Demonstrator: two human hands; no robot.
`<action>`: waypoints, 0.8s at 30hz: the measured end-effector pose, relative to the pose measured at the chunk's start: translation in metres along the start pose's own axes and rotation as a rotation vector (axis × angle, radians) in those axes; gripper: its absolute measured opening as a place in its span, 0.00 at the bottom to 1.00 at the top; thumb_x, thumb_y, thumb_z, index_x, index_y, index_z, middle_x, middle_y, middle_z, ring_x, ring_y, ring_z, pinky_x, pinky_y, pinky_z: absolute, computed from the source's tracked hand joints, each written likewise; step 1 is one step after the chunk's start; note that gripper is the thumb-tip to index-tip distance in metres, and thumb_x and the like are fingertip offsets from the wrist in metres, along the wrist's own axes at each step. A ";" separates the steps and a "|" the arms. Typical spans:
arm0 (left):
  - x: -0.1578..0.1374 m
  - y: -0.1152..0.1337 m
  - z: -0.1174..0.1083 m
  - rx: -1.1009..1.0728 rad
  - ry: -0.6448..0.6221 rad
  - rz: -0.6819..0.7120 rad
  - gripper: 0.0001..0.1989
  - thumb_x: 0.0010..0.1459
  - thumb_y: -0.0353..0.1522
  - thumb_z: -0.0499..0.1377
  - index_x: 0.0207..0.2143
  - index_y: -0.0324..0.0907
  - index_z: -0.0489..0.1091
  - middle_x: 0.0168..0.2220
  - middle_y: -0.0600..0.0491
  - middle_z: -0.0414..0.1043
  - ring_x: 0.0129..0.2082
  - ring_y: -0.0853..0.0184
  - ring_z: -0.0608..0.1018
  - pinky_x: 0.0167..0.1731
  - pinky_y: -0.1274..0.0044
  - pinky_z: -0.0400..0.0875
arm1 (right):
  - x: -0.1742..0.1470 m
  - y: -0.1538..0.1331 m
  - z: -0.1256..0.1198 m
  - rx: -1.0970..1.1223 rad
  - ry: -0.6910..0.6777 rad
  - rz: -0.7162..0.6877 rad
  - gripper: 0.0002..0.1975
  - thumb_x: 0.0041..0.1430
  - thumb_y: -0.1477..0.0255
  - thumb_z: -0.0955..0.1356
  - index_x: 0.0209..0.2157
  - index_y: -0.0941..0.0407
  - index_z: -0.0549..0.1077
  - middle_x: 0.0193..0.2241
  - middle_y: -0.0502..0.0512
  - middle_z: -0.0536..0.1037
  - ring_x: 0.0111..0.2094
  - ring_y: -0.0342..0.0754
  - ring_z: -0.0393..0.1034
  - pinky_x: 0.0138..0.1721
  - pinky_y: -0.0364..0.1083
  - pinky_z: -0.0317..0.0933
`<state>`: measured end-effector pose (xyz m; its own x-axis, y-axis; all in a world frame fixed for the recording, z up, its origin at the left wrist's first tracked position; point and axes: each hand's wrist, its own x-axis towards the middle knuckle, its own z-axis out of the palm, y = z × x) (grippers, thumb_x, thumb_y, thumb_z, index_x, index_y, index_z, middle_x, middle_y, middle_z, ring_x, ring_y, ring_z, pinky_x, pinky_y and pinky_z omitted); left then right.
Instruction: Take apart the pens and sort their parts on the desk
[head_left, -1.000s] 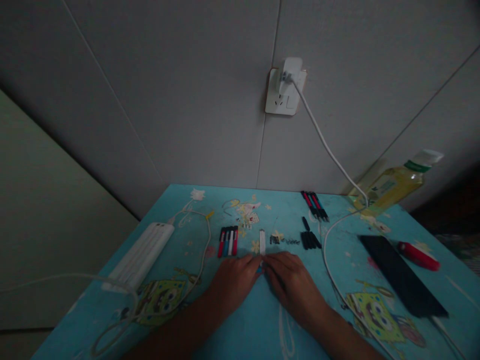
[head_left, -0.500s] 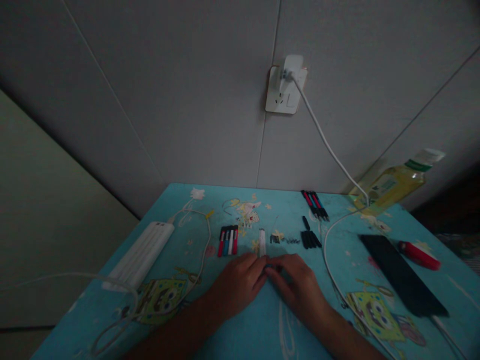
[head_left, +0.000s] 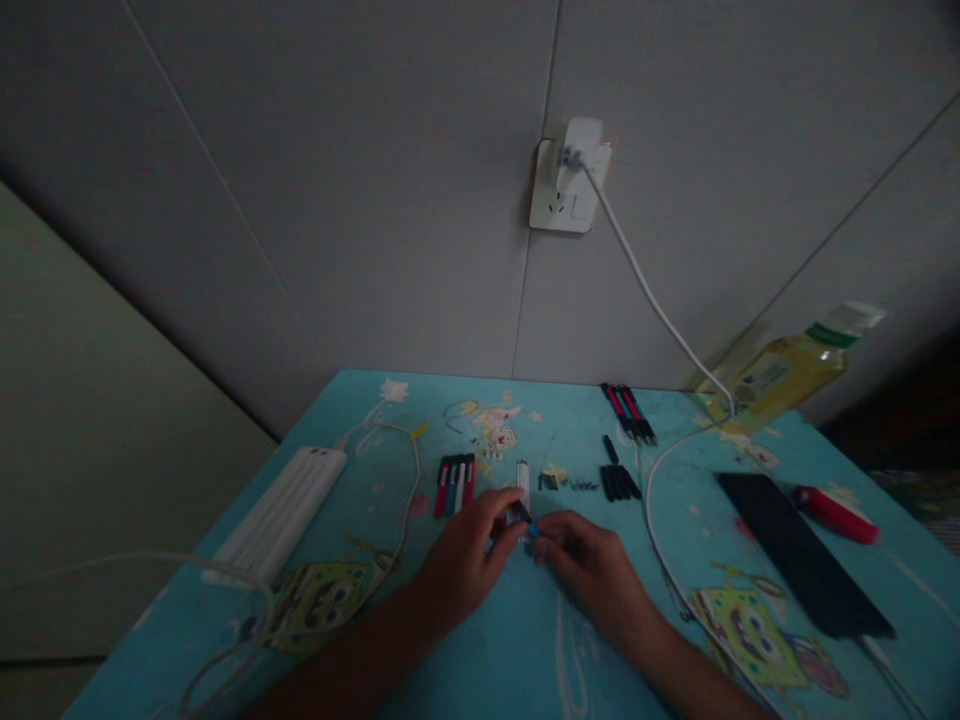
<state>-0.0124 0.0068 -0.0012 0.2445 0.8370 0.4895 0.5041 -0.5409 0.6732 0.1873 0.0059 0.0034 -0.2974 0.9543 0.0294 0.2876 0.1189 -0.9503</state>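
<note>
L hand & R hand, fingers nearly closed, pinch opp. ends of slim blue-and-black plastic pen piece; keep ends in line, grip light.

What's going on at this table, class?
A person's left hand and right hand hold a small, slim blue-and-black piece between them, over a light-blue cartoon-print tabletop. Just beyond them lie thin white sticks; to the left, a row of red, blue and white black-ended tubes; to the right, short black tubes. Farther back on the right lie slim black, red and blue pens.
</note>
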 end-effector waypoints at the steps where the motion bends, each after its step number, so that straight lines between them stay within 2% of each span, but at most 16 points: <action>1: -0.001 0.000 0.001 0.003 0.008 0.016 0.16 0.67 0.31 0.56 0.56 0.46 0.63 0.39 0.53 0.74 0.36 0.68 0.77 0.40 0.76 0.74 | 0.000 0.000 0.002 0.021 -0.017 -0.003 0.08 0.63 0.66 0.68 0.39 0.56 0.75 0.28 0.50 0.79 0.31 0.45 0.73 0.36 0.43 0.66; 6: -0.001 0.001 0.002 0.000 -0.029 0.062 0.15 0.67 0.30 0.55 0.55 0.46 0.62 0.41 0.52 0.73 0.39 0.67 0.77 0.43 0.75 0.73 | -0.001 0.000 0.007 0.057 -0.070 -0.033 0.07 0.64 0.68 0.67 0.40 0.56 0.76 0.31 0.51 0.80 0.34 0.45 0.75 0.38 0.43 0.67; 15: 0.001 0.001 0.002 -0.005 -0.020 -0.032 0.15 0.66 0.32 0.56 0.55 0.44 0.62 0.40 0.51 0.75 0.37 0.67 0.78 0.42 0.74 0.74 | -0.001 0.001 0.008 -0.060 -0.058 -0.043 0.06 0.64 0.69 0.68 0.39 0.55 0.76 0.29 0.49 0.77 0.30 0.45 0.70 0.34 0.43 0.65; 18: 0.000 0.000 0.004 -0.014 0.004 -0.061 0.17 0.65 0.32 0.58 0.55 0.45 0.62 0.40 0.52 0.75 0.38 0.67 0.78 0.41 0.75 0.74 | 0.000 0.000 0.007 -0.112 -0.056 -0.070 0.07 0.65 0.69 0.67 0.40 0.55 0.76 0.29 0.49 0.77 0.30 0.45 0.70 0.34 0.43 0.65; 22: 0.000 0.000 0.003 0.008 0.083 -0.050 0.16 0.65 0.32 0.57 0.54 0.45 0.62 0.37 0.54 0.74 0.34 0.69 0.77 0.37 0.77 0.74 | -0.001 -0.005 0.006 -0.186 -0.060 -0.135 0.09 0.65 0.70 0.67 0.45 0.54 0.76 0.33 0.51 0.77 0.32 0.45 0.71 0.36 0.44 0.65; 24: 0.001 0.001 0.001 0.030 0.128 -0.032 0.16 0.65 0.32 0.57 0.55 0.44 0.62 0.37 0.54 0.73 0.33 0.70 0.76 0.36 0.77 0.73 | -0.003 -0.007 0.009 -0.245 -0.083 -0.167 0.08 0.65 0.71 0.66 0.44 0.54 0.75 0.33 0.51 0.76 0.32 0.45 0.70 0.36 0.44 0.65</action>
<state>-0.0107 0.0068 -0.0008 0.1211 0.8353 0.5363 0.5353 -0.5100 0.6733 0.1777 -0.0001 0.0074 -0.4294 0.8916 0.1440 0.4363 0.3443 -0.8313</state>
